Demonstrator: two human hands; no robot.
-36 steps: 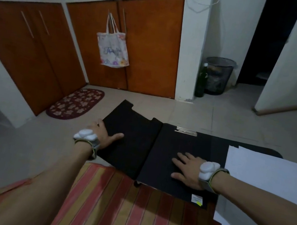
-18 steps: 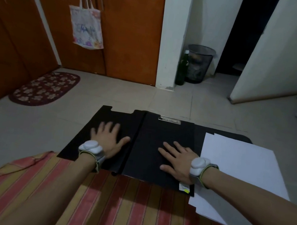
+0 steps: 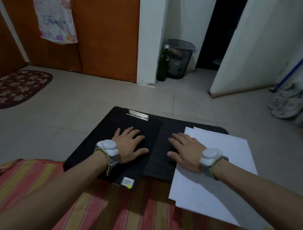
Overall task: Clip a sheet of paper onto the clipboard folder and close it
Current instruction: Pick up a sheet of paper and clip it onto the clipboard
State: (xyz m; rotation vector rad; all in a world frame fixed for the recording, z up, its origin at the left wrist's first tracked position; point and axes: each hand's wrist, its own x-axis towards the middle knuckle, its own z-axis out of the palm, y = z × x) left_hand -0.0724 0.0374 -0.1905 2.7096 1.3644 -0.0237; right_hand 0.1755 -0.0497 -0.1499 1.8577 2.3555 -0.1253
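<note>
The black clipboard folder (image 3: 102, 143) lies open and flat in front of me, its silver clip (image 3: 138, 114) at the far edge and a small sticker (image 3: 127, 182) at the near corner. My left hand (image 3: 130, 144) rests palm down on the clip panel with the fingers spread. My right hand (image 3: 185, 152) lies flat on a black seamed panel (image 3: 161, 155) just right of it, its heel on the edge of the white paper sheets (image 3: 216, 174). The loose sheets are stacked to the right, outside the clip. Neither hand holds anything.
A striped red and yellow cloth (image 3: 132, 219) covers the near foreground. The folder and paper rest on a dark surface with a rounded far corner (image 3: 222, 129). Beyond on the tiled floor are a rug (image 3: 12, 88), a bin (image 3: 179, 59), a green bottle (image 3: 163, 64) and shoes (image 3: 284, 102).
The view swung left to right. My left hand moved from the left cover onto the clip panel. My right hand shifted right to the paper's edge. The left cover no longer shows at the left.
</note>
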